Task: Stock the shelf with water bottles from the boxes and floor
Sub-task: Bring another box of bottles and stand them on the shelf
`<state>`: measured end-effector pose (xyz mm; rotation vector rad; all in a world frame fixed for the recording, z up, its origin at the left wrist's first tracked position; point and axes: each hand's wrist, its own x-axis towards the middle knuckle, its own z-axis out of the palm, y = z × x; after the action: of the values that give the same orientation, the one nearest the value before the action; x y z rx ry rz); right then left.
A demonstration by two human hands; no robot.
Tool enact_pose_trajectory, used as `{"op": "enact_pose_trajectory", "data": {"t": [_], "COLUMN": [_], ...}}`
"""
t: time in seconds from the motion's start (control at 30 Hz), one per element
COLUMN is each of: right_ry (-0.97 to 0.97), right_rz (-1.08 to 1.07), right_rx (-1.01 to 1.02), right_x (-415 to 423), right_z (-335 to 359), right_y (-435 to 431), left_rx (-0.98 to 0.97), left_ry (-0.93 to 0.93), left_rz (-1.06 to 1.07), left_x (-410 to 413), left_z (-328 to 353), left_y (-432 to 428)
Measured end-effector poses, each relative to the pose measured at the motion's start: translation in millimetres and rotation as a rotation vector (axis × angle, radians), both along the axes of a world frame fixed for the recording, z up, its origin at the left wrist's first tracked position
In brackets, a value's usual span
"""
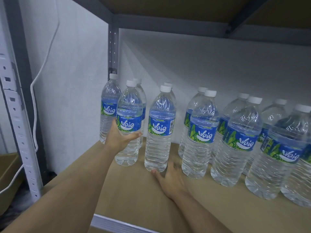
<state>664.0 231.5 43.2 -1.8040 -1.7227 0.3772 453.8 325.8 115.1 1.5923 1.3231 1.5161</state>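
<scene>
Several clear water bottles with blue labels and white caps stand in two rows on the brown shelf board (pixel 127 195). My left hand (pixel 119 140) is wrapped around the middle of the front-left bottle (pixel 128 125), which stands upright on the board. My right hand (pixel 170 179) is at the base of the second front bottle (pixel 159 132), thumb and fingers on either side of its bottom. More bottles (pixel 239 142) fill the shelf to the right.
A grey metal upright (pixel 20 115) stands at the left, with a white cable (pixel 34 105) hanging along the wall. An upper shelf (pixel 168 7) is overhead. A cardboard box (pixel 8 174) sits low at the left, beside the rack.
</scene>
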Motion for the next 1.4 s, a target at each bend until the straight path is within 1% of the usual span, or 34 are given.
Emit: {"op": "enact_pose_trajectory", "data": {"t": [0.2,0.6,0.97,1.1,1.17,1.27,1.3,1.33,1.4], "right_ry": [0.018,0.039,-0.035,-0.049,-0.078,-0.223,-0.275,-0.284,-0.183], "right_rz": [0.001,0.004,-0.025,-0.047,-0.069,-0.165,-0.220,-0.269,-0.284], "right_rx": [0.014,0.001,0.018,0.096,0.108,0.142,0.177,0.234,0.396], "right_x": [0.0,1.0,-0.7,-2.8,-5.8,-8.6,-9.9,-12.0,-21.5], "right_z": [-4.6,-8.7,-5.4,-5.4,-4.0,3.2,8.4,13.9,18.5], "right_y": [3.7,8.8,6.2,5.1,4.2,-4.9,-10.1,-16.9,-32.1], "left_rx": [0.032,0.018,0.014,-0.025,-0.044,-0.129,-0.163,-0.177,-0.185], "left_ry": [-0.025,-0.031,-0.032,0.021,0.099,0.202,0.254,0.323,0.429], "left_rz": [0.064,-0.011,0.013,0.046,0.069,0.096,0.104,0.112,0.128], "left_x": [9.5,1.5,5.7,4.5,-2.0,-20.7,-31.0,-43.0,-70.0], "left_z": [0.4,0.1,3.0,4.2,0.0,-6.5,-9.2,-11.2,-11.5], "left_y": [-6.9,-3.5,-11.0,-22.2,-34.2,-59.8,-68.6,-79.7,-107.3]}}
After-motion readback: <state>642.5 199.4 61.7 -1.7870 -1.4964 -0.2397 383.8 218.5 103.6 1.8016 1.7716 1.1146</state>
